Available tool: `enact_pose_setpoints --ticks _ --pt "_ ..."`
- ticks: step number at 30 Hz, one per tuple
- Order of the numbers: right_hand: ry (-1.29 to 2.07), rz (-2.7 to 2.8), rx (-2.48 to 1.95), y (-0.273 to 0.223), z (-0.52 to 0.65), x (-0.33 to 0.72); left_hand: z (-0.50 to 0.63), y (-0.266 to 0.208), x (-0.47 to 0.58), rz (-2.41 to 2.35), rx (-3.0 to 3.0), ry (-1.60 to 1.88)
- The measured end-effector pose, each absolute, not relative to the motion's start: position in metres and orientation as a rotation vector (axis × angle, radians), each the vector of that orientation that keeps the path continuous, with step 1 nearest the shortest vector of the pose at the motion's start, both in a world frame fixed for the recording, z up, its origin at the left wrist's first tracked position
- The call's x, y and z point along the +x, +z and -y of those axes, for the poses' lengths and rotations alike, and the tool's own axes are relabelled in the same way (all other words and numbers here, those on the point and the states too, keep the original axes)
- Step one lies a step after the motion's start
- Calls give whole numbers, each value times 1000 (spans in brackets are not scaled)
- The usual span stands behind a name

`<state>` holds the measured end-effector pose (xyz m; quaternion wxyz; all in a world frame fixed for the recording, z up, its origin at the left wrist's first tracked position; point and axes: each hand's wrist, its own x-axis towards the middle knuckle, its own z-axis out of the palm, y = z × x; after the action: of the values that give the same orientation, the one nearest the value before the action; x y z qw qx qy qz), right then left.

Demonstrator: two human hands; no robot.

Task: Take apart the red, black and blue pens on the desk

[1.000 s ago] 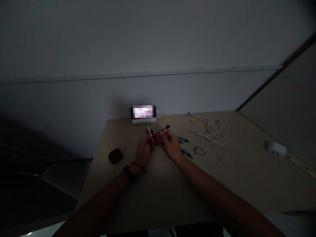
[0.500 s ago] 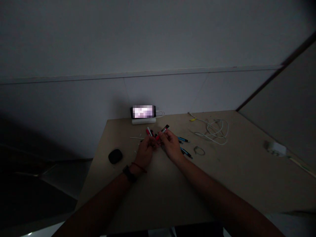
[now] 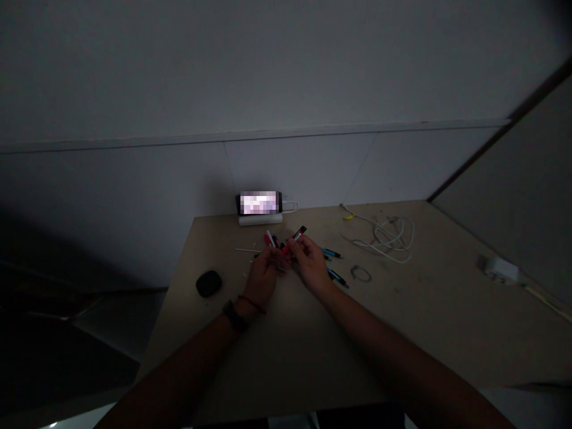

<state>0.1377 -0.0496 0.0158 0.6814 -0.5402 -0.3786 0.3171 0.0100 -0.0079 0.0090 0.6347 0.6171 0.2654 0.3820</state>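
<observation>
Above the middle of the table, my right hand pinches a slim red, white and black pen-like item between thumb and fingers. It tilts up to the right; its exact kind is too dim to tell. My left hand, with a watch and red band at the wrist, is close against its lower end, fingers curled; what they hold is hidden. Behind the left hand lie red and white pen-like pieces. Blue-and-black pens lie just right of my right hand, partly covered by it.
A lit phone leans on a white stand by the wall. A black rounded case sits at the left. To the right are a coiled white cable, a small loop and a white power strip. A thin white stick lies left of centre.
My left fingers have shifted slightly down at the lower end of the pen-like item. My right hand and its grip look the same.
</observation>
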Motion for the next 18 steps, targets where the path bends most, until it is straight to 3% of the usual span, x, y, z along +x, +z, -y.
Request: enact_pose_setpoints --ticks 9,18 --pt "751 843 -1228 17 50 138 7 16 1 -757 1719 1190" --pt "738 845 -1220 17 50 137 -2 11 2 -836 1752 1181"
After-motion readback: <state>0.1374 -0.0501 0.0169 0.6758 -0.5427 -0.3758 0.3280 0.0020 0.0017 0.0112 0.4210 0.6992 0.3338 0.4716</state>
